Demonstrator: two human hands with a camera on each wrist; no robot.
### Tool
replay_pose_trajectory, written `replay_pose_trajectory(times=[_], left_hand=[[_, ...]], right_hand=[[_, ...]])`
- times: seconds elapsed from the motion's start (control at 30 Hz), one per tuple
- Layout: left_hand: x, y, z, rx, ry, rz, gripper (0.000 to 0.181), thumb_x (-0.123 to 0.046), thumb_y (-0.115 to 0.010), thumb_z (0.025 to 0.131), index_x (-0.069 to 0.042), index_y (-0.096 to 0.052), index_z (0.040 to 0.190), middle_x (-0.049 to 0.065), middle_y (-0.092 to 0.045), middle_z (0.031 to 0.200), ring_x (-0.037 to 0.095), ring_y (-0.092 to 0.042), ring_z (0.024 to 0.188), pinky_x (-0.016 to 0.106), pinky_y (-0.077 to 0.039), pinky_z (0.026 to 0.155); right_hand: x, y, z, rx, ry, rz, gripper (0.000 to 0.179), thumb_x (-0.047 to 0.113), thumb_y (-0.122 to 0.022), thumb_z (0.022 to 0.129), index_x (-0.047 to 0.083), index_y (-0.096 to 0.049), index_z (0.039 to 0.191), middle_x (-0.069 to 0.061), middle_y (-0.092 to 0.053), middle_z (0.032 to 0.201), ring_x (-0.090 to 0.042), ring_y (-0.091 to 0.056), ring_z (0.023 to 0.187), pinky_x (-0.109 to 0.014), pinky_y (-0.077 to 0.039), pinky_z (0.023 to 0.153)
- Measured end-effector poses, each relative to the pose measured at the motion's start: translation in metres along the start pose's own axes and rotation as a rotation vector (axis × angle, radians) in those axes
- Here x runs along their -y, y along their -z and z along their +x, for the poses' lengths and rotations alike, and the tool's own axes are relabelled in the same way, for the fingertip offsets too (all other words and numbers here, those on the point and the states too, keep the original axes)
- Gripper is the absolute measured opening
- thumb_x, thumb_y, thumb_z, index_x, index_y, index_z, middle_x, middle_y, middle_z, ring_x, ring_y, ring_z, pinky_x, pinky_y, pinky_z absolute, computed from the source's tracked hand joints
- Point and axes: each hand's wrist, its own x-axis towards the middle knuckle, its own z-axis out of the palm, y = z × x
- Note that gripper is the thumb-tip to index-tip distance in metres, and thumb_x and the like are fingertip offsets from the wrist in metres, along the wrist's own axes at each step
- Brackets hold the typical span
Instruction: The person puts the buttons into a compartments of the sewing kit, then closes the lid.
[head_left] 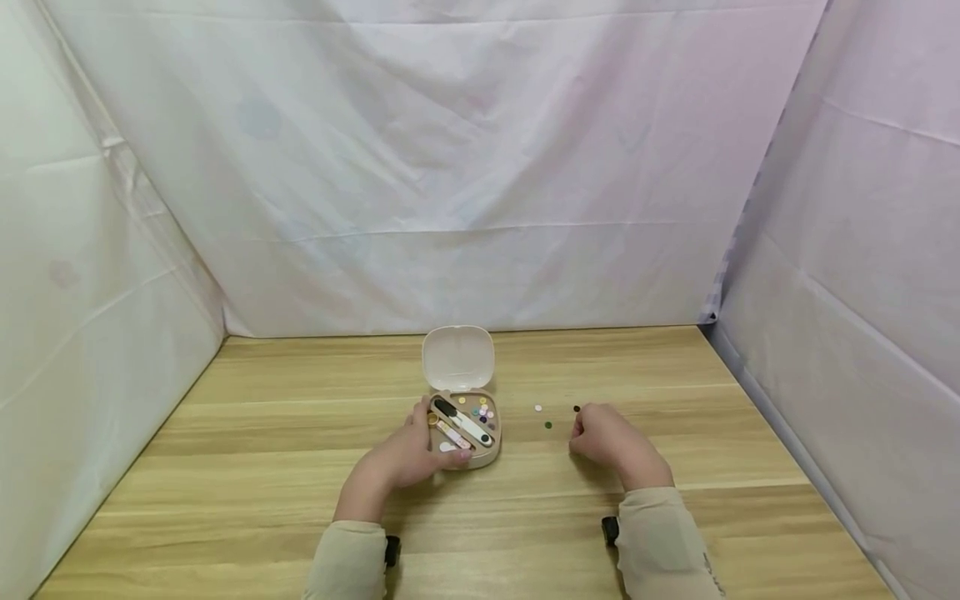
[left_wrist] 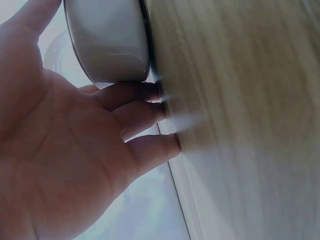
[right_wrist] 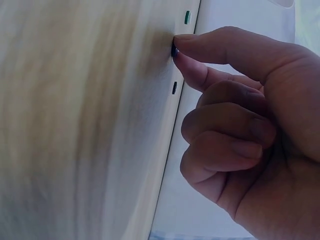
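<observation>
Tip-only pinch on a small dark button [right_wrist: 174, 49]; slip likeliest trouble.
Right hand [head_left: 611, 442] grasps it by thumb and index tips, low at the tabletop [head_left: 525, 517]; scant purchase could let it skid or flip. Black button [head_left: 577, 408] just beyond the pinch, green button [head_left: 548, 425] off to its left. Farther left, left hand [head_left: 405, 454] grips the open sewing-kit case [left_wrist: 107, 42]; a tug might jostle its loose buttons [head_left: 483, 408].

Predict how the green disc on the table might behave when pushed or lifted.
The green disc is probably light, being so small. Lying flat on the table, it would likely slide, not roll. Its thin edge may make it awkward to pinch.
</observation>
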Motion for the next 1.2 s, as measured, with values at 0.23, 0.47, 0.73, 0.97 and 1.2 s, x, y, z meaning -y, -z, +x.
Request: replay_pose_trajectory(times=[0.23, 0.47, 0.73, 0.97, 1.2], left_hand=[[0.000, -0.001, -0.002, -0.003, -0.002, -0.008, 0.129, -0.062, -0.083, 0.086, 0.000, -0.007, 0.169, 0.034, -0.032, 0.169, 0.049, -0.043, 0.153, 0.063, -0.038, 0.124], [-0.001, -0.002, -0.001, 0.012, -0.007, -0.002, 0.130, -0.062, -0.083, 0.086, 0.001, -0.006, 0.169, 0.035, -0.030, 0.169, 0.049, -0.041, 0.154, 0.063, -0.037, 0.125], [0.000, 0.000, 0.000, 0.004, 0.017, 0.022, 0.132, -0.065, -0.082, 0.085, 0.001, -0.004, 0.169, 0.035, -0.029, 0.169, 0.050, -0.042, 0.153, 0.063, -0.038, 0.124], [-0.001, 0.000, -0.001, -0.006, 0.011, 0.036, 0.130, -0.066, -0.081, 0.085, 0.001, -0.007, 0.169, 0.035, -0.034, 0.167, 0.047, -0.048, 0.150, 0.061, -0.042, 0.122], [-0.003, 0.000, -0.001, -0.002, 0.010, 0.051, 0.128, -0.065, -0.080, 0.087, 0.001, -0.007, 0.169, 0.035, -0.033, 0.168, 0.048, -0.047, 0.150, 0.062, -0.043, 0.121]], right_hand=[[0.002, -0.001, 0.000, -0.017, 0.001, -0.038, 0.034, 0.002, -0.067, 0.086, 0.014, -0.052, 0.058, 0.005, -0.041, 0.058, -0.011, -0.038, 0.056, -0.025, -0.031, 0.054], [-0.001, -0.004, 0.000, -0.044, 0.022, -0.062, 0.032, 0.000, -0.066, 0.080, 0.015, -0.051, 0.055, 0.006, -0.039, 0.056, -0.011, -0.035, 0.054, -0.025, -0.029, 0.052], [0.004, 0.002, 0.003, -0.024, 0.048, -0.071, 0.039, 0.000, -0.068, 0.084, 0.015, -0.048, 0.054, 0.007, -0.037, 0.053, -0.009, -0.034, 0.051, -0.023, -0.028, 0.051], [0.030, 0.016, 0.012, -0.026, 0.189, -0.097, 0.022, 0.006, -0.073, 0.089, 0.011, -0.066, 0.068, 0.001, -0.059, 0.064, -0.012, -0.046, 0.056, -0.025, -0.040, 0.055], [0.068, 0.026, 0.031, -0.003, 0.285, -0.109, 0.008, 0.011, -0.071, 0.091, 0.010, -0.072, 0.084, 0.000, -0.066, 0.075, -0.013, -0.053, 0.061, -0.029, -0.046, 0.059]])
